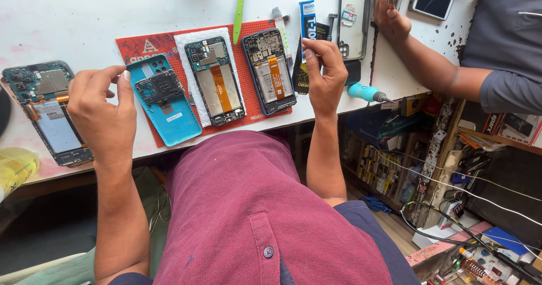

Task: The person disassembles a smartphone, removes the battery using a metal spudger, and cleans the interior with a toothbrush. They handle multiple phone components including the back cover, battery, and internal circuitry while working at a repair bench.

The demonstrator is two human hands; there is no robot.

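Four opened phones lie in a row along the white workbench (pixel 84 14): a phone frame with a bare circuit board (pixel 48 113) at the far left, a turquoise back cover (pixel 164 100) with a dark plastic plate on it, a phone with an orange ribbon cable (pixel 215 82) down its middle, and a dark phone with its battery showing (pixel 269 71). The last three rest on one red work mat (pixel 141 45), the middle one on a white sheet besides. The turquoise cover lies tilted, its lower end hanging past the mat toward the table's edge; it has a cluster of round camera holes near the top and a small white sticker lower down. The left hand (pixel 104 115) hovers between the bare-board phone and the turquoise cover, fingers curled and thumb close to forefinger — whether it pinches anything I cannot tell. The right hand (pixel 324 76) is loosely closed just right of the battery phone, fingertips drawn together over a dark packet; what it grips, if anything, is hidden. Behind it stand one white glue tube (pixel 307 17), one green pry tool (pixel 240 5) and one clear phone case (pixel 355 14). A teal-handled screwdriver (pixel 367 93) lies at the bench edge. Another person's hand (pixel 389 8) reaches in from the right, near a small dark-screened phone (pixel 432 0).
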